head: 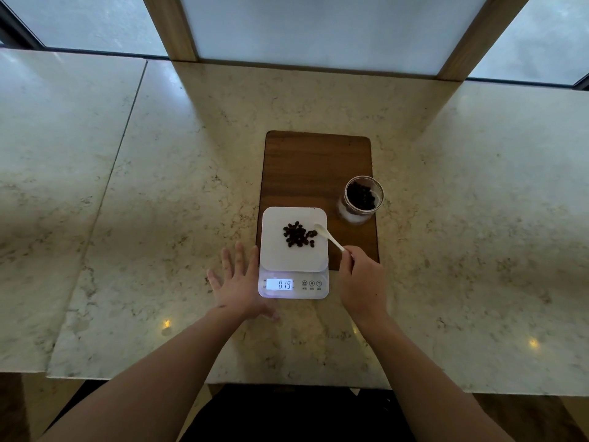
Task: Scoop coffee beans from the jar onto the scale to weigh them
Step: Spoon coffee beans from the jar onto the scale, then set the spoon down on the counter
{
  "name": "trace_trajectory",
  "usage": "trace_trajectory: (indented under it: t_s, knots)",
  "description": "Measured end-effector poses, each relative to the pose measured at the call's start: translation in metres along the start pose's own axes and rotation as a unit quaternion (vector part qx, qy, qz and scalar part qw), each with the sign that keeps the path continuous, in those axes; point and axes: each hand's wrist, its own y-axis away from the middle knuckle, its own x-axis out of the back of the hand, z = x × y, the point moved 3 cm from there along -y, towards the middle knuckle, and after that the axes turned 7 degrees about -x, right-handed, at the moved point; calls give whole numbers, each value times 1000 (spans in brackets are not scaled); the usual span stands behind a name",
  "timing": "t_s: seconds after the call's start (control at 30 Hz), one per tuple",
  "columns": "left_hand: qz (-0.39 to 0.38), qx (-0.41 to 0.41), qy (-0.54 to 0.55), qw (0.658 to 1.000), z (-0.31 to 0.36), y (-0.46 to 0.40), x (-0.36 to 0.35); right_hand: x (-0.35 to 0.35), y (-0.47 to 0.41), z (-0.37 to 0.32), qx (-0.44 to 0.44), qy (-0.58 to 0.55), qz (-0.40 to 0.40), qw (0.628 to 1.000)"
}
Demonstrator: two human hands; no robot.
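A white digital scale (274,250) sits at the near end of a wooden board, its lit display reading 019. A small pile of dark coffee beans (299,234) lies on its platform. My right hand (361,280) grips the handle of a white spoon (328,236), whose bowl rests over the platform just right of the pile and looks empty. An open glass jar (361,199) with dark beans inside stands on the board's right edge, beyond the scale. My left hand (237,282) lies flat on the counter with fingers spread, against the scale's left side.
The dark wooden board (315,167) lies on a pale marble counter (159,186), with bare board behind the scale. A window with wooden frame posts (172,27) runs along the far edge. The counter's near edge is just below my forearms.
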Motion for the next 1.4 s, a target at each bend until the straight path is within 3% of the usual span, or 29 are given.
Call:
trace_trajectory:
  t_s: [0.47,0.9,0.97,1.13,1.4]
  knots:
    - [15,-7,11,1000,-3,-3,-2,-8,5,0,-29,-41,26,998]
    - [-1,18,14,1000,-17,0,3,4,18,57,-190,-125,1,974]
    - [20,-19,1,1000,6,-12,13,24,2,70,-226,-141,39,963]
    - [-5,11,-7,1000,8,-7,9,25,-9,90,-294,-163,49,941]
    - [-10,16,-4,1000,10,2,4,22,-43,96,-295,-143,12,945]
